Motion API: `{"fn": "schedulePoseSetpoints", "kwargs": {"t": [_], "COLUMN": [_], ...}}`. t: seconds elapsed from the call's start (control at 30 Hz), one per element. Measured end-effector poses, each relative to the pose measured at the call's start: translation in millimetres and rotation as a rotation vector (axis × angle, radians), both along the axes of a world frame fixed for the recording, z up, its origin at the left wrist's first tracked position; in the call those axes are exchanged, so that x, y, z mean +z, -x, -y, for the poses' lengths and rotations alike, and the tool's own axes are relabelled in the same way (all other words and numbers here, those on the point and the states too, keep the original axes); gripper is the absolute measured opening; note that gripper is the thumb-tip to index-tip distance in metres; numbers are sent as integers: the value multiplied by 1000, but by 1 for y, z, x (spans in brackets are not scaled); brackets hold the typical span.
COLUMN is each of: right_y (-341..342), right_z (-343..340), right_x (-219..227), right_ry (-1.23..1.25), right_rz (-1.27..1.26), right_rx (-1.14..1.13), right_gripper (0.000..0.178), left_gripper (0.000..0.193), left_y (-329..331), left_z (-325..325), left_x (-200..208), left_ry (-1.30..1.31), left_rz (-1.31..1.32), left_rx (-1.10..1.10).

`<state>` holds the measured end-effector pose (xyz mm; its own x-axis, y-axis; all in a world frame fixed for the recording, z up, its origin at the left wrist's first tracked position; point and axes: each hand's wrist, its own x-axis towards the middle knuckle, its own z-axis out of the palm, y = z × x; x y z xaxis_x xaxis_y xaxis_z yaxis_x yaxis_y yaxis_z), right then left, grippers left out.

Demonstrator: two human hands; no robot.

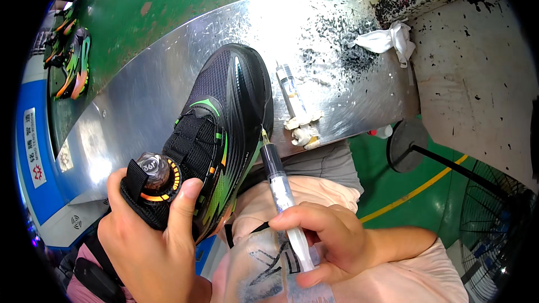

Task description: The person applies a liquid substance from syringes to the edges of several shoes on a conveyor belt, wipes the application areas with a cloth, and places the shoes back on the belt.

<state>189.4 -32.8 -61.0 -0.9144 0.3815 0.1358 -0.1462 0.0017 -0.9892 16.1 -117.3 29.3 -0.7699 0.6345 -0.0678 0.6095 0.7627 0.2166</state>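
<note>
The left hand [149, 241] gripped the black shoe [216, 129] by its heel; beside that shoe's sole, the right hand [325, 238] closed around 1 syringe [281, 191].

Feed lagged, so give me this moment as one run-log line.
left hand: grips heel of black-green shoe | right hand: holds syringe, needle tip at shoe's side edge | steel table: second syringe, white rag

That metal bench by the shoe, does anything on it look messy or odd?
Yes. Black specks spatter the metal bench at its far right, beside a crumpled white rag. A spare syringe lies loose, its tip in stained wadding. The black shoe itself looks undamaged.
</note>
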Motion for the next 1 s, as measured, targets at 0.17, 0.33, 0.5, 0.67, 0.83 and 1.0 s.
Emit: {"fn": "schedulePoseSetpoints", "kwargs": {"t": [0.17,0.33,0.5,0.67,0.83,1.0], "right_y": [-1,-2,-5,-13,-8,-8], "right_z": [5,13,-6,-55,-103,-111], "right_x": [3,1,10,22,7,2], "right_ry": [-75,-97,-76,126,350,564], "right_rz": [6,3,-17,-41,52,76], "right_rx": [40,3,55,-357,-414,-408], "right_gripper": [74,72,73,75,75,71], "left_gripper": [29,27,27,31,29,40], "left_y": [3,5,10,59,133,188], "left_z": [2,1,0,22,24,-136], "left_x": [1,-2,-4,-8,-19,10], "left_ry": [-10,-14,-74,-248,-427,-372], "left_rz": [3,-27,113,310,385,148], "left_rx": [9,-36,49,115,-28,-107]}}
